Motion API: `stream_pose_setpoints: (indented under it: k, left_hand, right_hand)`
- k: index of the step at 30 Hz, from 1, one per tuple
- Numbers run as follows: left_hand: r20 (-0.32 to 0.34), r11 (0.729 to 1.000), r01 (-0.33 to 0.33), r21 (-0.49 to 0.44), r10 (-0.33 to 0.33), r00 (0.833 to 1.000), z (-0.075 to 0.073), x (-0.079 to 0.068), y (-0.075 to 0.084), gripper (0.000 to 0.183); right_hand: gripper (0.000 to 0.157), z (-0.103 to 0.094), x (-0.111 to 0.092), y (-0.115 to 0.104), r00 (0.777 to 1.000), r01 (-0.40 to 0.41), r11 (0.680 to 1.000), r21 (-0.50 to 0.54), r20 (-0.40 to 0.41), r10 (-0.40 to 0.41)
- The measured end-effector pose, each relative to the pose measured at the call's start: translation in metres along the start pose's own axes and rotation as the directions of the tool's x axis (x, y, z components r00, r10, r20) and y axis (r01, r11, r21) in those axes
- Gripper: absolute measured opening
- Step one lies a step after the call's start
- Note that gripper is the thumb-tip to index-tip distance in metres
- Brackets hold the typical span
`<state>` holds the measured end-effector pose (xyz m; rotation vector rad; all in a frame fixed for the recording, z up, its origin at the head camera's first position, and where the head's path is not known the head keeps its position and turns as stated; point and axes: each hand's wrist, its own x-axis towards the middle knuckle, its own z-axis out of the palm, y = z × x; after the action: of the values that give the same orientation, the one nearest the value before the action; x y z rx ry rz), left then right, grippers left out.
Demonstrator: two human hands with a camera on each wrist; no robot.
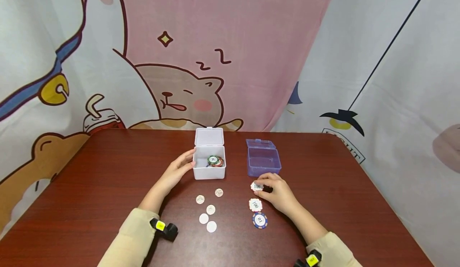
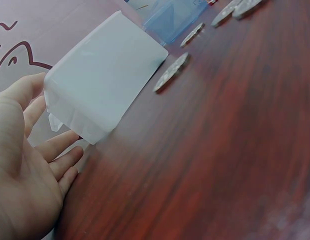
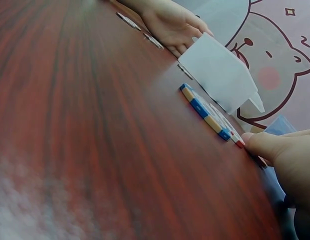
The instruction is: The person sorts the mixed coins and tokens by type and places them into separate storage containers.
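My left hand (image 1: 177, 169) rests its extended fingers against the left side of a white plastic box (image 1: 209, 173), whose lid stands open. Inside that box lie a green poker chip (image 1: 213, 159) and a red one, overlapping. With thumb and fingers, my right hand (image 1: 278, 191) pinches a white poker chip (image 1: 256, 186) marked 100, low over the table in front of a purple clear box (image 1: 264, 167). Toward me lie a red-edged white chip (image 1: 255, 205) and a blue-edged chip (image 1: 260, 220). Fingers partly cover the pinched chip; in the right wrist view it is mostly hidden.
Several pale coins lie before the white box, among them one coin (image 1: 219, 192) near it and a plain whitish disc (image 1: 211, 226) closer to me. The brown wooden table (image 1: 108, 187) ends at a cartoon-printed curtain (image 1: 251, 51). The purple box has its lid raised.
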<state>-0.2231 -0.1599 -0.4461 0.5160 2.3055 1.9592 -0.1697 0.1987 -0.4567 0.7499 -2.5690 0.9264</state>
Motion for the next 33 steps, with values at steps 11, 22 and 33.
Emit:
stream_pose_setpoints:
  k: [11,22,33]
  left_hand:
    - [-0.010,1.000,0.007,0.015,-0.007,1.000,-0.001,0.000,-0.002,0.052]
    - [-0.005,1.000,-0.004,0.019,0.004,1.000,-0.001,0.001,-0.003,0.053]
    - [-0.009,1.000,-0.002,0.014,0.002,1.000,-0.001,-0.001,-0.001,0.052]
  right_hand:
    - [0.030,-0.001,0.001,0.000,1.000,0.012,0.999,0.036,-0.025,-0.011]
    - [0.031,-0.004,0.004,-0.007,0.998,0.003,0.995,0.104,-0.062,0.004]
    - [0.031,0.002,0.014,-0.020,0.997,0.014,0.989,0.147,-0.081,-0.002]
